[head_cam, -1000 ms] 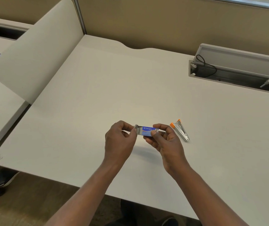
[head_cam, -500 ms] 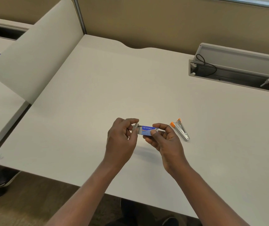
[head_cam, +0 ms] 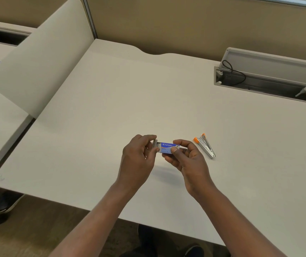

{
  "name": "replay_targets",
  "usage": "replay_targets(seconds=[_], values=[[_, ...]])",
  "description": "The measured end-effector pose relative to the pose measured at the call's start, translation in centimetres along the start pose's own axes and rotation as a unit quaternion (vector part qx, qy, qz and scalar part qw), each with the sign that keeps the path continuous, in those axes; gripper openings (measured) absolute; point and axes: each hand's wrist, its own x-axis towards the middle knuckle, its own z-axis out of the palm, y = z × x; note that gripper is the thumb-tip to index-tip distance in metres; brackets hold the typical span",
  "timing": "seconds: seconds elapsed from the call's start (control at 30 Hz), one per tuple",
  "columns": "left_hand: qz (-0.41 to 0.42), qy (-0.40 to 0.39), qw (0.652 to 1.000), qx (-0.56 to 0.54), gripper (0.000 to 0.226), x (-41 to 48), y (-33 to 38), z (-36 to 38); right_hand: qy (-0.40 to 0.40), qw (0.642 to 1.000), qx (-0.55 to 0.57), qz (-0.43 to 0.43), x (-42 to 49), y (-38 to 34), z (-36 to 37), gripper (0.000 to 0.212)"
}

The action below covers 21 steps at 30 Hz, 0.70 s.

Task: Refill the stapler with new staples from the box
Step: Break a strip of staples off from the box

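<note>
The small blue cardboard staple box (head_cam: 169, 147) is held above the pale desk top (head_cam: 111, 108), just below the view's centre. The right hand (head_cam: 187, 158) is clamped on the box sleeve, thumb on its upper face, fingers beneath. The left hand (head_cam: 139, 156) pinches the grey inner tray (head_cam: 155, 143) at the box's 9 o'clock end.

Change over the last second: the left-hand fingers have closed from a loose hold on the flap to a firm pinch, and the tray now projects slightly from the sleeve. The box is therefore judged to be opening; staples are not yet exposed enough to identify.

The small silver stapler with orange ends (head_cam: 205, 145) lies on the desk at 3 o'clock from the box, near but apart, untouched. Its magazine state cannot be determined. Loading has not begun.
</note>
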Motion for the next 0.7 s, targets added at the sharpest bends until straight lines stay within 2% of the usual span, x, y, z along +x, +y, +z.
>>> replay_targets(seconds=[0.17, 0.53, 0.6, 0.7], values=[[-0.108, -0.019, 0.988, -0.107, 0.024, 0.0, -0.4, -0.4, 0.006, 1.0, -0.008, -0.002, 0.0, 0.0, -0.1, 0.015], [-0.14, -0.024, 0.978, -0.153, 0.023, 0.2, -1.1, -0.7, 0.008, 1.0, -0.007, 0.003, -0.2, -0.2, 0.2, 0.015], [-0.179, -0.017, 0.965, -0.19, 0.019, 0.3, -1.1, -0.6, 0.008, 1.0, -0.006, 0.004, -0.2, -0.2, 0.2, 0.015], [-0.258, -0.016, 0.928, -0.268, 0.011, 0.7, -1.2, -0.6, 0.009, 1.0, -0.008, 0.006, -0.3, -0.2, 0.2, 0.015]])
